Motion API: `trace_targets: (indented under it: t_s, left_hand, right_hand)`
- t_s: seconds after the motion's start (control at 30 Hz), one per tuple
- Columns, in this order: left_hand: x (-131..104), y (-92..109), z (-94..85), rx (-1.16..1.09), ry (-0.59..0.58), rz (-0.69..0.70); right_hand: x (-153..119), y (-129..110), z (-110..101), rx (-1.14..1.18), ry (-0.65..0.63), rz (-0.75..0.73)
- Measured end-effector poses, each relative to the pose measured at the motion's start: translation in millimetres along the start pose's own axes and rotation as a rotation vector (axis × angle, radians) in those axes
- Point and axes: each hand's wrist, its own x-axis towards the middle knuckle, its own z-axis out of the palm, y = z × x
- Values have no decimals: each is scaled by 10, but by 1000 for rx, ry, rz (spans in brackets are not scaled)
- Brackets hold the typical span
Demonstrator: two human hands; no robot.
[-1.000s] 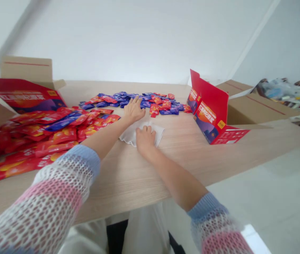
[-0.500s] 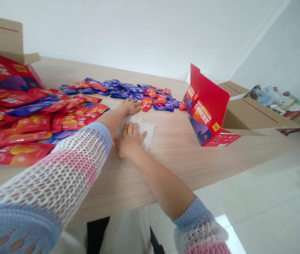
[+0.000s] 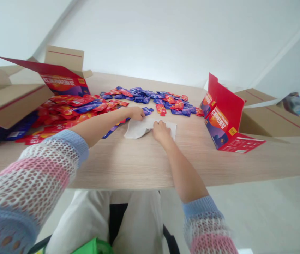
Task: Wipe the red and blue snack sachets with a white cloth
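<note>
the white cloth [image 3: 136,129] lies longest left to right; the right hand [image 3: 161,132] rests on its right half, the left hand [image 3: 137,113] at its far-left edge, fingers bent, grips unclear.

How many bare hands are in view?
2: the bare left hand at the far edge of the white fabric cloth, and the bare right hand on its right part.
</note>
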Motion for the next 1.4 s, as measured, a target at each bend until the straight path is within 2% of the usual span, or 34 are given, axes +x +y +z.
trace_targets:
  t_s: [0.07,0.1,0.23,0.3,0.37,0.47,0.6,0.7,0.8,0.87,0.97,1.03,1.1,1.27,1.4]
  left_hand:
    - [-211,23,-19,-11,0,-2]
    - [-307,31,-15,-21,41,-17]
    - [-580,17,91,-20,345,-135]
    - [-632,8,182,3,412,-171]
    - [-629,27,269,18,390,-179]
    - [-568,111,337,24,298,-215]
    - [-507,238,287,40,226,-282]
    - [-506,344,229,111,203,-250]
    - [-559,529,219,127,175,-224]
    - [-639,704,241,108,179,-199]
    - [-832,987,293,100,265,-116]
    - [-993,1147,318,113,307,-83]
    - [-1164,1266,327,129,297,-68]
    - [-1560,1425,353,114,280,-56]
    - [-1738,1488,416,80,309,-139]
  right_hand:
    - [31,66,-37,64,77,97]
    - [51,106,-55,108,111,137]
    - [125,277,-98,277,269,263]
    - [152,342,-99,326,343,321]
    - [178,374,-92,359,362,359]
    - [208,354,-70,384,259,363]
    - [190,209,1,355,133,245]
    - [135,87,82,281,118,180]
    - [105,48,125,171,167,247]
    - [115,91,110,156,205,319]
    - [145,212,54,192,210,405]
    - [153,267,37,208,193,418]
    - [143,262,55,202,179,394]
    - [85,43,172,86,154,267]
    - [101,-42,199,76,191,337]
